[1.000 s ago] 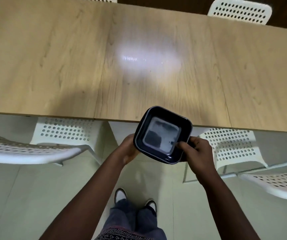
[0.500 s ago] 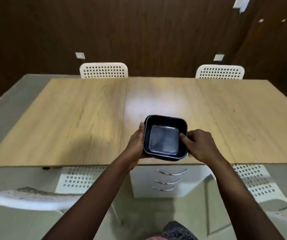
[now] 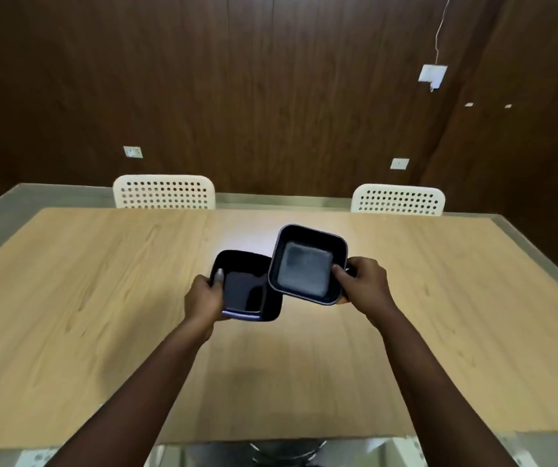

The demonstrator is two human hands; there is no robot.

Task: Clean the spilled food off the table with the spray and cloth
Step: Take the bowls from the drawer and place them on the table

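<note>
Two stacked trays are now split above the table [image 3: 102, 298]: the left hand [image 3: 203, 299] grips the tray at 9 o'clock [image 3: 244, 291], the right hand [image 3: 363, 284] grips the tray at 3 o'clock [image 3: 308, 264]; no spill, spray or cloth is seen

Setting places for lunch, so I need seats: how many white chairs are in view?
2. One perforated white chair stands behind the table's far edge on the left, the other white chair on the right. Others may be hidden outside the frame.
</note>
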